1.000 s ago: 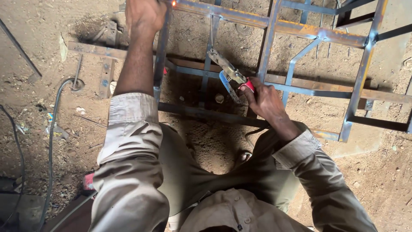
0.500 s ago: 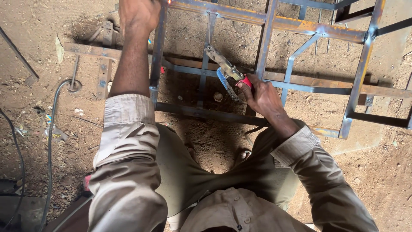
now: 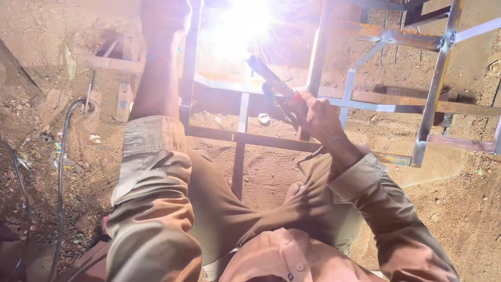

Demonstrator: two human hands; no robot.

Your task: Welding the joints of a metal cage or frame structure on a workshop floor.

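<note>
while my right hand (image 3: pixel 318 117) grips the electrode holder (image 3: pixel 276 86) tight, left hand (image 3: pixel 164 13) fingers wrap the steel frame (image 3: pixel 438 73), arc flaring at its top edge.

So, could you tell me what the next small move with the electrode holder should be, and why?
Probably to hold the arc steady and creep it along the joint. The right hand grips the electrode holder, whose tip meets the metal frame in a bright flare, while the left hand braces an upright bar.
</note>
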